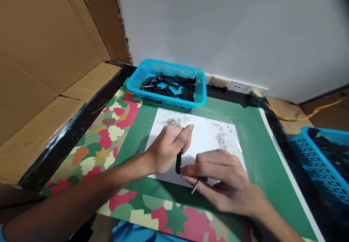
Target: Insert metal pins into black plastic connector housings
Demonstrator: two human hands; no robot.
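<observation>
Left hand (171, 145) grips a black part (178, 162); right hand (222, 176) holds a stick (195, 187); a slip could scatter the far-left pins (173, 121).

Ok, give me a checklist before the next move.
1. Left grip on black part: ok, its lower end sticks out.
2. Right grip near that end: ok, directly alongside.
3. Thin pale stick in right grip: ok, one end projecting.
4. Anything seated in black part: cannot tell, too small.
5. Small metal bits in one pile: not ok, spread over white sheet.
6. Rear blue basket upright: ok, black pieces inside.
</observation>
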